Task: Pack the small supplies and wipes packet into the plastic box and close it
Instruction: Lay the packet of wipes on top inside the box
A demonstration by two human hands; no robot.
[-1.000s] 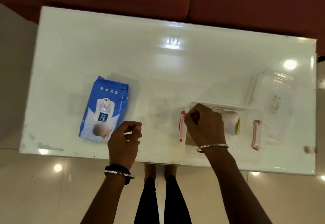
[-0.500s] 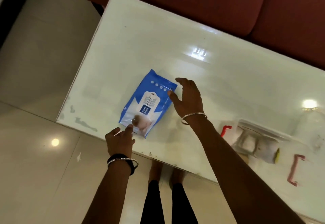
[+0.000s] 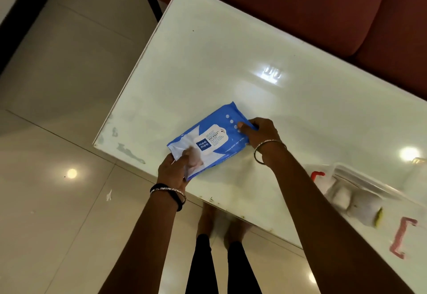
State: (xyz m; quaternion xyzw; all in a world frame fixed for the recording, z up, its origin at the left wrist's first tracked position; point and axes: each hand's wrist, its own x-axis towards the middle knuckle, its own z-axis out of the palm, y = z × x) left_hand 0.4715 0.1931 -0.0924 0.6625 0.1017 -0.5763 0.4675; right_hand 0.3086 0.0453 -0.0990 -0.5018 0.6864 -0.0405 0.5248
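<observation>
Wipes packet lying near-left on table | L hand pinching its near end | R hand gripping far end | plastic box sitting open at right w/ rolls inside

A glossy white rectangular worktop lies bare across its far half, open to a reach from any side. Near its front edge, a blue and white plastic wipes packet sits between the left hand and right hand, which grip its two ends. Well to the right stands a clear plastic box with red latches, holding white rolls. Bare worktop separates packet and box. A dark red sofa borders the far edge.
</observation>
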